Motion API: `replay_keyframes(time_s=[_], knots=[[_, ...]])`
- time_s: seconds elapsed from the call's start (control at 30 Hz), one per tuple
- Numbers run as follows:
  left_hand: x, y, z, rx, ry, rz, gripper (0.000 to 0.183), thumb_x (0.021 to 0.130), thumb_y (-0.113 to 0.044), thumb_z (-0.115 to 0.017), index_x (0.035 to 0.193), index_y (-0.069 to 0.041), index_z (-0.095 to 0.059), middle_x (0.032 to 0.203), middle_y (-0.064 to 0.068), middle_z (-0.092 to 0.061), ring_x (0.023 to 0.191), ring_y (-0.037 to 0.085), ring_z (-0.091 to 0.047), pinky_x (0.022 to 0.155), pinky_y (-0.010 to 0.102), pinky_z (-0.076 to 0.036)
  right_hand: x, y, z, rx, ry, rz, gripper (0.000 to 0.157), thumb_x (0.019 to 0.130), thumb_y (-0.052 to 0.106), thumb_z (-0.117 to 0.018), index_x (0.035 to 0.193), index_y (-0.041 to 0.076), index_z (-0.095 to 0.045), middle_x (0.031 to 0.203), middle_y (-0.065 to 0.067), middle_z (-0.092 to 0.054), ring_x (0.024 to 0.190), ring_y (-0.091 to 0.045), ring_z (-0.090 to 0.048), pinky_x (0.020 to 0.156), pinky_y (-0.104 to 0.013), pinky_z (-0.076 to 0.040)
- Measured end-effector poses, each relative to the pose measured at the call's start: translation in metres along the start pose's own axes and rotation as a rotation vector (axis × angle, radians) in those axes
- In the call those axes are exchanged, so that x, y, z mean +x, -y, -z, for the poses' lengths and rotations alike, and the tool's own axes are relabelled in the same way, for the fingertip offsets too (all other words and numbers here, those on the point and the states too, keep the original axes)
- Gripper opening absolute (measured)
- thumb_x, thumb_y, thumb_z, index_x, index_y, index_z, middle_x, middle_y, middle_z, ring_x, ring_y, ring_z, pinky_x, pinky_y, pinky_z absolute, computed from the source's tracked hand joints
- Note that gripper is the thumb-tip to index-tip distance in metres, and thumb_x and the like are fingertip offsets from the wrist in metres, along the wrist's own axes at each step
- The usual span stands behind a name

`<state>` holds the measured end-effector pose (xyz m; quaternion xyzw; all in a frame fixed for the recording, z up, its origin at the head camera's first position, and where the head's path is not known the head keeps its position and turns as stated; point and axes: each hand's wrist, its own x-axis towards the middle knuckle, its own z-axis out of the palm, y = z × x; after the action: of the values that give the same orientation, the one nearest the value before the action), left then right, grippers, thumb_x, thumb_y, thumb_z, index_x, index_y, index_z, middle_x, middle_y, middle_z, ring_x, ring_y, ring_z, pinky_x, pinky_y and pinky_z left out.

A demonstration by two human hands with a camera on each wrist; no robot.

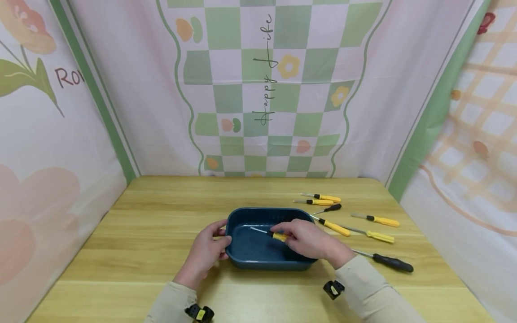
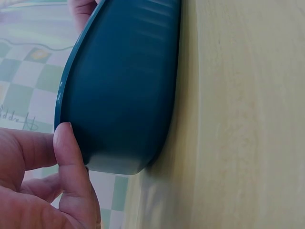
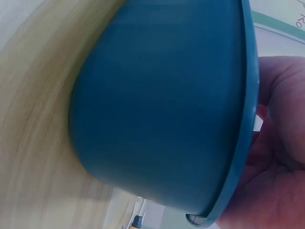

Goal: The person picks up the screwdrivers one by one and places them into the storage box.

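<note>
A dark blue rectangular plastic basin (image 1: pixel 270 265) stands on the wooden table. My left hand (image 1: pixel 208 251) grips its left end, thumb at the rim and fingers against the wall; the left wrist view shows the thumb (image 2: pixel 70 157) pressed near the basin's corner. Inside the basin's outline, my right hand (image 1: pixel 308 238) holds a small screwdriver (image 1: pixel 278 236) by its yellow handle. Its metal shaft points left over the basin floor, and the palm hides the handle's end. In the right wrist view, the basin wall (image 3: pixel 162 105) covers the screwdriver.
Right of the basin lie several screwdrivers: yellow-handled ones, such as one near the right edge (image 1: pixel 385 221), a short black one (image 1: pixel 333 207) and a large black-handled one (image 1: pixel 393 263). A checkered curtain (image 1: pixel 258 98) hangs behind the table (image 1: pixel 161 215), with printed cloth on both sides.
</note>
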<state>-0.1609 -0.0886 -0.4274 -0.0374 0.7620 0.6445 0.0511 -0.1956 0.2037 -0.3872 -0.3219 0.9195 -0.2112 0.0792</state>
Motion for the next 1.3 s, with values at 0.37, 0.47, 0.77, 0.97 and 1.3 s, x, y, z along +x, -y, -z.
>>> replay_keyframes(time_s=[0.37, 0.47, 0.77, 0.97, 1.3], knots=[[-0.001, 0.0, 0.0, -0.016, 0.001, 0.004, 0.051, 0.102, -0.008, -0.064, 0.152, -0.009, -0.052, 0.13, 0.018, -0.054, 0.077, 0.022, -0.061, 0.062, 0.028, -0.059, 0.001, 0.0, -0.004, 0.005, 0.02, 0.021, 0.042, 0.097, 0.005, -0.062, 0.136, 0.02, -0.069, 0.097, 0.003, -0.065, 0.077, -0.009, -0.048, 0.071, -0.028, -0.044], [-0.002, -0.001, 0.0, -0.029, 0.003, 0.007, 0.051, 0.102, -0.008, -0.064, 0.152, -0.009, -0.052, 0.129, 0.019, -0.054, 0.075, 0.022, -0.061, 0.061, 0.027, -0.058, 0.002, -0.001, -0.005, 0.008, 0.028, 0.026, 0.042, 0.096, 0.004, -0.063, 0.135, 0.019, -0.071, 0.105, 0.002, -0.071, 0.077, -0.007, -0.05, 0.071, -0.027, -0.045], [-0.001, -0.001, -0.001, -0.048, -0.003, 0.016, 0.05, 0.102, -0.006, -0.063, 0.151, -0.009, -0.053, 0.128, 0.019, -0.054, 0.071, 0.021, -0.06, 0.059, 0.026, -0.058, 0.004, 0.001, -0.009, 0.036, 0.068, 0.006, 0.036, 0.096, 0.003, -0.063, 0.13, 0.013, -0.073, 0.123, -0.001, -0.074, 0.106, -0.015, -0.067, 0.085, -0.035, -0.057], [0.0, 0.001, -0.001, -0.055, -0.004, 0.02, 0.05, 0.102, -0.006, -0.063, 0.151, -0.01, -0.053, 0.128, 0.019, -0.053, 0.07, 0.021, -0.059, 0.059, 0.026, -0.057, 0.003, 0.002, -0.01, 0.031, 0.078, 0.008, 0.034, 0.096, 0.002, -0.065, 0.128, 0.009, -0.072, 0.121, -0.004, -0.075, 0.112, -0.023, -0.069, 0.092, -0.046, -0.059], [0.002, 0.004, 0.0, -0.057, -0.004, 0.026, 0.05, 0.102, -0.007, -0.063, 0.152, -0.011, -0.053, 0.128, 0.018, -0.053, 0.07, 0.021, -0.059, 0.06, 0.025, -0.058, 0.003, 0.005, -0.01, 0.01, 0.085, -0.037, 0.034, 0.094, 0.001, -0.069, 0.127, 0.01, -0.073, 0.113, -0.004, -0.075, 0.102, -0.019, -0.069, 0.089, -0.045, -0.06]])
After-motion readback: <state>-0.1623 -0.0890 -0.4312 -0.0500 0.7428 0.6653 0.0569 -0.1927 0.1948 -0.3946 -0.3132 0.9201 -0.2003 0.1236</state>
